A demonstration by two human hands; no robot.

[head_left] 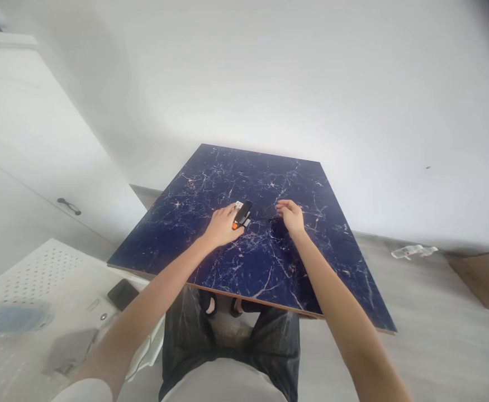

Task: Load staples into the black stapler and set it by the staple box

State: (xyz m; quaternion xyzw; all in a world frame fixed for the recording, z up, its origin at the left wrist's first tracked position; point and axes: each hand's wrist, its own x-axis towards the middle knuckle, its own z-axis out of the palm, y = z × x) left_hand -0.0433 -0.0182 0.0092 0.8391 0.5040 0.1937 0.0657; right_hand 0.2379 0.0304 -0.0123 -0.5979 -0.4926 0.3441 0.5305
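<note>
L hand (223,226) had thumb & fingers round small blk/orange item (243,213), approx. mid-desk (156,245); its long axis slanted away & to R. R hand (291,215) curled, farther off, item to its L; couldn't tell if pinching anything.

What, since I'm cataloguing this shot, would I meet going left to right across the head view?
Dark handle, dark phone-like object, left hand, black-and-orange item between its thumb and fingers, right hand, clear plastic item, brown cardboard.
</note>
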